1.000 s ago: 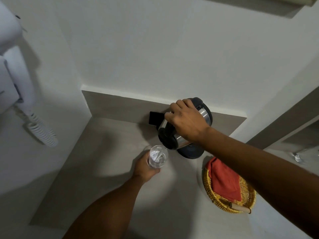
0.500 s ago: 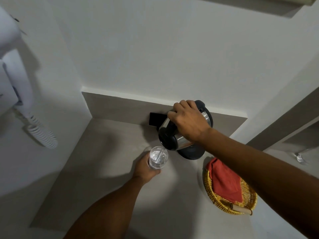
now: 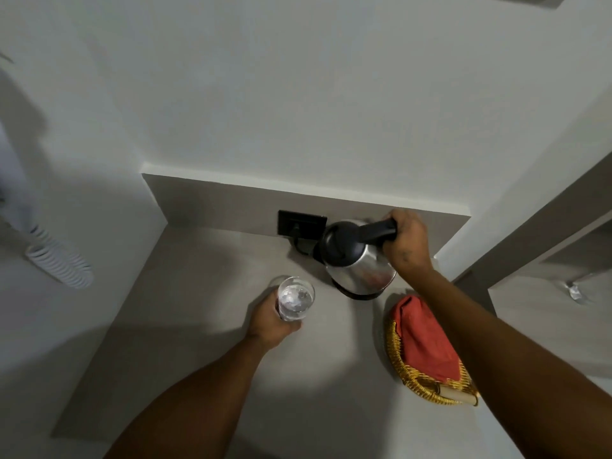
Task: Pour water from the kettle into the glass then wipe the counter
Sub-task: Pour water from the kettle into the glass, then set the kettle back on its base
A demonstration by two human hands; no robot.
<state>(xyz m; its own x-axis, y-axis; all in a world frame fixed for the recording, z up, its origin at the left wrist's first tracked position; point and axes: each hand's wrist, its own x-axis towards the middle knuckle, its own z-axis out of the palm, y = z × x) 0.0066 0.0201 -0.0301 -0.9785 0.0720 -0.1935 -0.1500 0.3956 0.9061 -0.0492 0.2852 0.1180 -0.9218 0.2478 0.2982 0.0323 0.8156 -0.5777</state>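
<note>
A steel kettle [image 3: 359,270] with a black lid stands upright on its black base near the back of the grey counter [image 3: 185,332]. My right hand [image 3: 409,241] grips its black handle. A clear glass [image 3: 295,298] with water in it is held by my left hand [image 3: 270,321], in front and to the left of the kettle, apart from it. A red cloth [image 3: 422,339] lies in a woven yellow basket [image 3: 414,389] to the right of the glass.
A black wall socket [image 3: 299,223] with a plug sits behind the kettle on the grey backsplash. A white coiled cord [image 3: 59,263] hangs on the left wall. A lower grey surface lies to the right, beyond a wall edge.
The kettle has gone from tilted over the glass to upright on its base. My right hand moved right and back with it. The glass stayed in my left hand.
</note>
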